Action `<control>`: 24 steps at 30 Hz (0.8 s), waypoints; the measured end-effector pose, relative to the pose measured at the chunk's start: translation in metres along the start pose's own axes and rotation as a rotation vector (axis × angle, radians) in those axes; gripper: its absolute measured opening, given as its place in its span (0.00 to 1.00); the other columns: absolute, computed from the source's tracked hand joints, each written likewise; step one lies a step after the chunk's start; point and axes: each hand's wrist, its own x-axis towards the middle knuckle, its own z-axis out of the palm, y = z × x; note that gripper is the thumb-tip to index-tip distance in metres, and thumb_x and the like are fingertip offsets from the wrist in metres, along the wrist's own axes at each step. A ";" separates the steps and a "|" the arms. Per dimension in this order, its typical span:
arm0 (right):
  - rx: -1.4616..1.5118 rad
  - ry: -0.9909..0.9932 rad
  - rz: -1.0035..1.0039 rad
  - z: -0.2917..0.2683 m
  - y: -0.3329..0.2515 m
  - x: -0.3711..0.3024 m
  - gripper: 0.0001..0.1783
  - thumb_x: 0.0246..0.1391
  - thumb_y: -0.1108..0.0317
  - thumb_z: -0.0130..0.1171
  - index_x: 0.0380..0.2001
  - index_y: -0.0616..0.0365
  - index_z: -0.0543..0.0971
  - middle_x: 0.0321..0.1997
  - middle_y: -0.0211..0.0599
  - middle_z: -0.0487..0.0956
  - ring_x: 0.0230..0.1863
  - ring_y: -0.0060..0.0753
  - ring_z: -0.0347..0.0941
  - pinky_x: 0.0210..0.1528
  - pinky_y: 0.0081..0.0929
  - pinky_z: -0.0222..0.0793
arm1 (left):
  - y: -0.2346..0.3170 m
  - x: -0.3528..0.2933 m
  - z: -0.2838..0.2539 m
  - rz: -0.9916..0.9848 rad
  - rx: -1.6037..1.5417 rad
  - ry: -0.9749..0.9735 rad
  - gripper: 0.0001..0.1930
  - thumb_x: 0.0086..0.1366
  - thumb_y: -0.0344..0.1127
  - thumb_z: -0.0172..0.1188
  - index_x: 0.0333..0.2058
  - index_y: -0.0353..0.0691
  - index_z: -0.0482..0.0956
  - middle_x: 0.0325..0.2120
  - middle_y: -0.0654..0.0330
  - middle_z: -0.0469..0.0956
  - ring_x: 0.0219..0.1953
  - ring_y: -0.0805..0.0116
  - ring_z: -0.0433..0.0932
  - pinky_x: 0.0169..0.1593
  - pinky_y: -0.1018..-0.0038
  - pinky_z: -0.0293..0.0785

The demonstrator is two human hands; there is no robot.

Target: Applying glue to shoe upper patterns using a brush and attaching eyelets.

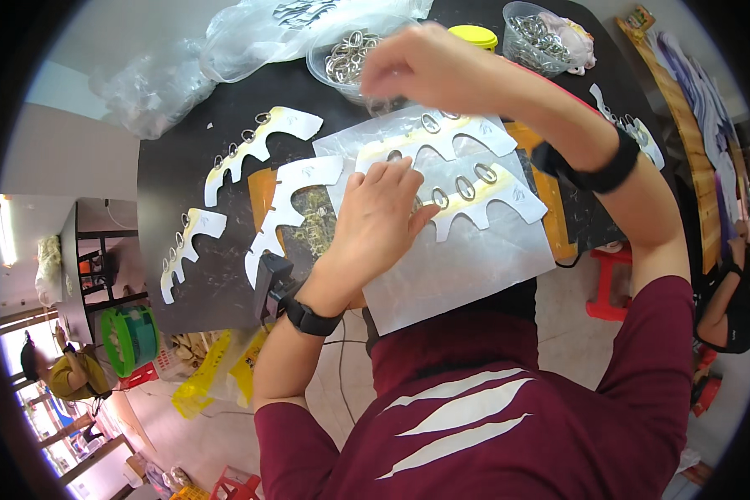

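My left hand (379, 215) rests on a white scalloped piece (467, 204) with metal oval rings along its yellowish upper edge. Its fingers are stretched out and the thumb stands apart. Beneath lies a pale translucent sheet (442, 279). Behind it is a second scalloped piece (485, 137), also with rings and partly covered by my left fingertips. My right hand (429, 71) is over the near side of a clear tub (321, 71) filled with metal rings (352, 57). Motion blurs its fingers, so whether they hold a ring cannot be seen.
More scalloped pieces lie left on the dark table (225, 287), one without visible rings (296, 179). At the back are a plastic bag (262, 37), a yellow lid (473, 36) and a second tub of metal parts (537, 42). Other people are at the far left and right.
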 end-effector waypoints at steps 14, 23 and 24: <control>-0.176 -0.152 0.174 0.053 0.063 -0.016 0.07 0.51 0.76 0.55 0.32 0.61 0.81 0.36 0.43 0.81 0.41 0.48 0.77 0.43 0.37 0.71 | 0.003 0.007 0.000 -0.043 0.053 -0.119 0.17 0.61 0.44 0.61 0.40 0.37 0.74 0.45 0.56 0.75 0.48 0.58 0.71 0.48 0.64 0.64; -0.195 -0.108 0.174 0.059 0.069 -0.017 0.08 0.51 0.72 0.56 0.33 0.58 0.83 0.36 0.41 0.82 0.41 0.47 0.78 0.43 0.37 0.72 | 0.003 0.008 0.001 -0.034 0.037 -0.105 0.17 0.61 0.44 0.61 0.40 0.37 0.75 0.45 0.55 0.75 0.48 0.57 0.71 0.49 0.64 0.63; -0.219 -0.082 0.179 0.058 0.070 -0.019 0.08 0.52 0.71 0.57 0.34 0.57 0.83 0.37 0.39 0.82 0.41 0.46 0.78 0.43 0.37 0.72 | 0.003 0.008 0.001 -0.033 0.036 -0.105 0.17 0.61 0.44 0.61 0.40 0.37 0.75 0.45 0.55 0.75 0.48 0.57 0.71 0.49 0.64 0.63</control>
